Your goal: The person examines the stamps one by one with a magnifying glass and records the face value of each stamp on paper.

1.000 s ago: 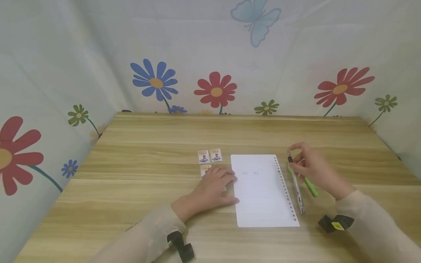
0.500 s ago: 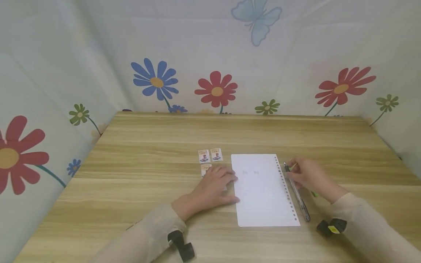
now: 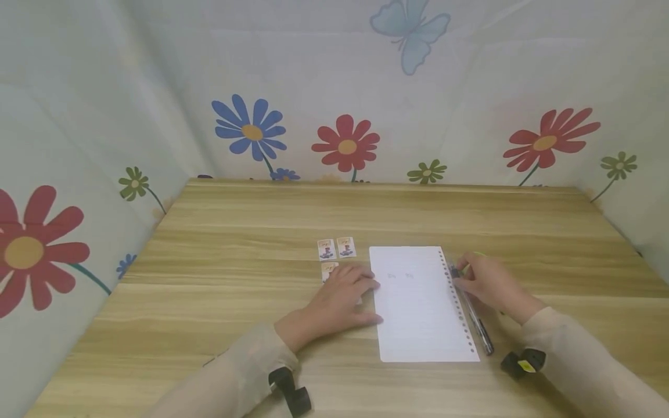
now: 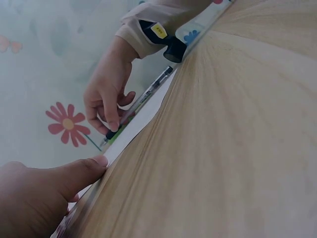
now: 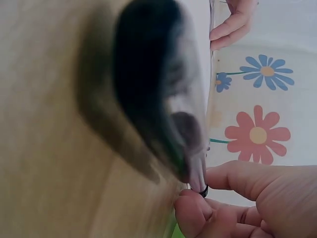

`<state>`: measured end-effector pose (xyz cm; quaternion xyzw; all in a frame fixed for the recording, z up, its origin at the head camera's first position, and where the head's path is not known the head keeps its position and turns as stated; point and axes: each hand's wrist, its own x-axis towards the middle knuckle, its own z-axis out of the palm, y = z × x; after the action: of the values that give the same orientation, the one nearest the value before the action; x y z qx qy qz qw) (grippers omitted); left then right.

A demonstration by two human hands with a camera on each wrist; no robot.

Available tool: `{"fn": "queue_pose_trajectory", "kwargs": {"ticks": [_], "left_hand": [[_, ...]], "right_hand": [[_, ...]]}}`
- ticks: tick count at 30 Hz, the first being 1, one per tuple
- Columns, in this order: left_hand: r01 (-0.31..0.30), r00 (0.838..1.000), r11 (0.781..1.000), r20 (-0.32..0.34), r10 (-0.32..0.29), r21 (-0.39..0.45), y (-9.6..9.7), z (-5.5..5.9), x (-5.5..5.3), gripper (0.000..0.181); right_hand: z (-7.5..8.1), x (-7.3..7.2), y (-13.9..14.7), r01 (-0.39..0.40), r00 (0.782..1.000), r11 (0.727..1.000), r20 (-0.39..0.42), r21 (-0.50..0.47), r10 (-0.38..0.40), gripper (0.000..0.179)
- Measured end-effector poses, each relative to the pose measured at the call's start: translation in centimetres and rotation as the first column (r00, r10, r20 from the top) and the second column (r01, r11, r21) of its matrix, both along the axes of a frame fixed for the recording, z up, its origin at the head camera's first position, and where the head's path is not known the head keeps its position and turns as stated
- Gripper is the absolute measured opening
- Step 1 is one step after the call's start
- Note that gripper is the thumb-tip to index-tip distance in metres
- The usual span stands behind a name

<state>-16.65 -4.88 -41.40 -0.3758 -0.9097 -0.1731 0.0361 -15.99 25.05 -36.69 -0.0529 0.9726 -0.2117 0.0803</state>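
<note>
My right hand (image 3: 493, 285) pinches a clear-barrelled pen with black ends (image 3: 478, 325) close to one end. The pen lies slantwise along the punched edge of a white loose-leaf sheet (image 3: 423, 319). In the right wrist view the pen (image 5: 148, 74) looms large and blurred, with thumb and finger on its narrow end. My left hand (image 3: 337, 299) rests at the sheet's left edge, fingers relaxed, and covers part of some small picture cards (image 3: 346, 247). A green pen-like item (image 5: 176, 231) is mostly hidden behind the right hand. Two faint small marks (image 3: 400, 276) show on the sheet.
The wooden table (image 3: 251, 232) reaches back to a flowered cloth (image 3: 292, 69) hung behind and at the sides. A black wrist device (image 3: 522, 363) sits on the right sleeve, another black device (image 3: 290, 392) on the left one.
My right hand has come down and slightly towards me, bringing the pen from a raised position to beside the sheet's punched edge. The green item is now mostly covered. My left hand stays put.
</note>
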Motion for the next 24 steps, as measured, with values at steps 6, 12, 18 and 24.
{"fn": "queue_pose_trajectory", "kwargs": {"ticks": [6,12,18,24], "left_hand": [[-0.003,1.0,1.0,-0.003,0.002,-0.012,0.1,0.3,0.1,0.061],[0.018,0.998,0.998,-0.055,-0.015,0.064,-0.3,0.8,0.0,0.054],[-0.012,0.995,0.991,-0.097,0.025,0.132,-1.2,1.3,-1.0,0.05],[-0.048,0.997,0.991,-0.058,0.055,0.124,-2.1,2.4,-1.7,0.046]], "right_hand": [[0.2,0.2,-0.1,0.013,0.999,1.0,0.046,-0.028,-0.011,0.035],[0.3,0.5,-0.2,0.032,0.997,0.999,0.068,-0.041,-0.029,0.034],[0.4,0.5,0.2,0.045,0.996,0.999,0.076,-0.03,-0.042,0.033],[1.2,0.5,1.0,0.018,0.999,0.999,0.04,-0.027,-0.017,0.035]]}}
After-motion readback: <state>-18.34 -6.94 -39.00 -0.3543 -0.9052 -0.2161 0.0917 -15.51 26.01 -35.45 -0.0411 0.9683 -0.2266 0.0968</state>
